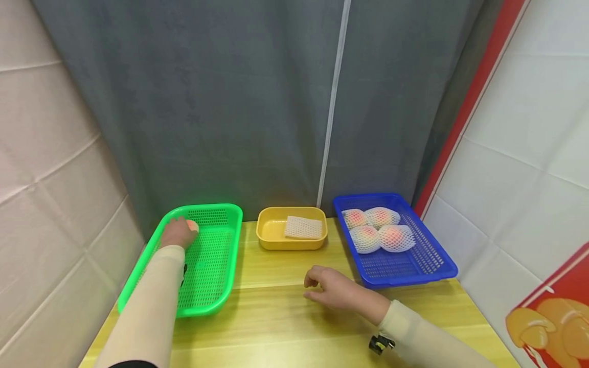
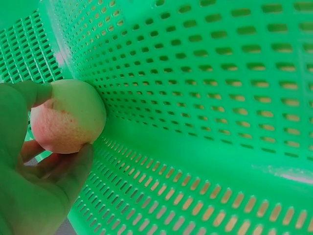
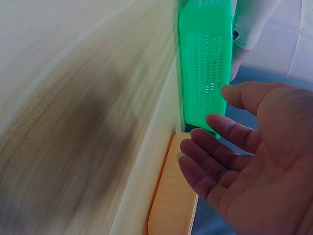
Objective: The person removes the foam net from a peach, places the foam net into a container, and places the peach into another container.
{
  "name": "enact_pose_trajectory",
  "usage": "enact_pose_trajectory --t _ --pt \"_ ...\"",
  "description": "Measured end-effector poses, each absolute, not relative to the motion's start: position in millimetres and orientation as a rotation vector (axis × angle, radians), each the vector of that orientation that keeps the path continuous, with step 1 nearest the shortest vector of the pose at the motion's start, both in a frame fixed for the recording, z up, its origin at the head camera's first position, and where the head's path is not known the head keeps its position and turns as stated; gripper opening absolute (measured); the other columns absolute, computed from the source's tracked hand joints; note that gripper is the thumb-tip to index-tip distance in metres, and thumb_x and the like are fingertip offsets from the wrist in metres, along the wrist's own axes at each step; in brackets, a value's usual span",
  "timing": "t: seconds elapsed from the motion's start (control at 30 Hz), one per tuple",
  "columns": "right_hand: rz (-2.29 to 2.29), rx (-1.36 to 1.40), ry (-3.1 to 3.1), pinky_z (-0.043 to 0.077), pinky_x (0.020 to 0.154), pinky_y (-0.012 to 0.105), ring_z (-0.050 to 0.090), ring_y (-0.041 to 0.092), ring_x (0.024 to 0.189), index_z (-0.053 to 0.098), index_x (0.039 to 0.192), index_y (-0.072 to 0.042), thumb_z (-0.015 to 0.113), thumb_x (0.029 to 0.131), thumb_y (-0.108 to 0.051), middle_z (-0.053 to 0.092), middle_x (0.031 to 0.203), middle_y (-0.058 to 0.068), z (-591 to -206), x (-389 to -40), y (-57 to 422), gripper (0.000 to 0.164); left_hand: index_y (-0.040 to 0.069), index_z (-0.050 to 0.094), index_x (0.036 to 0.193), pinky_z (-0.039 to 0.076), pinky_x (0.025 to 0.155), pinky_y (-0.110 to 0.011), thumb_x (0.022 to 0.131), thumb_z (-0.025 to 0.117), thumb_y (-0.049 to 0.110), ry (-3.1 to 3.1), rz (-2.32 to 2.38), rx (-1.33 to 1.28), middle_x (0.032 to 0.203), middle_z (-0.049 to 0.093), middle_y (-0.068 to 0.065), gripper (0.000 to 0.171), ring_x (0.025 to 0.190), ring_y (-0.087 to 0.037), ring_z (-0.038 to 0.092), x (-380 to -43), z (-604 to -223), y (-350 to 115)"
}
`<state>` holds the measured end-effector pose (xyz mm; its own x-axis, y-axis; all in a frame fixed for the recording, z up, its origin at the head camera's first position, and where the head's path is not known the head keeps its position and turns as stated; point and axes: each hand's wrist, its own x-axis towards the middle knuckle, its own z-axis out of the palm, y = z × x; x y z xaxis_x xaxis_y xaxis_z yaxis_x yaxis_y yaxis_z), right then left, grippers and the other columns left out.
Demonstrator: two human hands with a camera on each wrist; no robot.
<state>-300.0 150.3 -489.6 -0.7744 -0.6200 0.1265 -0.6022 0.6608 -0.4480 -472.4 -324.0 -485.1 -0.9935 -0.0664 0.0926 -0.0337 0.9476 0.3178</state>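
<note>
Peach [image 2: 68, 117] lies pinched by the left hand [image 1: 177, 234], at its right side, near the far-left corner of the green basket [image 1: 212, 260]; the right hand [image 1: 335, 289], well apart, hangs empty, loosely bent, near the blue basket [image 1: 391, 267].

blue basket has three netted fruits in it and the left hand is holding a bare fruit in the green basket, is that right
Not quite: the head view shows four netted fruits in the blue basket, not three. The left hand is indeed holding a bare fruit in the green basket.
</note>
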Motion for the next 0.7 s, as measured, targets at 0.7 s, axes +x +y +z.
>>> enact_pose_trajectory --t 0.7 --pt "-0.754 -1.045 2.793 0.053 0.086 0.03 0.061 0.009 0.095 0.067 0.101 -0.014 0.072 0.095 -0.027 0.065 0.1 -0.004 -488.7 -297.9 149.7 0.015 -0.022 0.027 0.143 0.044 0.09 -0.07 0.098 0.056 0.028 -2.963 -0.489 0.053 0.135 0.032 -0.048 0.073 0.119 -0.065 0.039 -476.7 -485.4 -326.1"
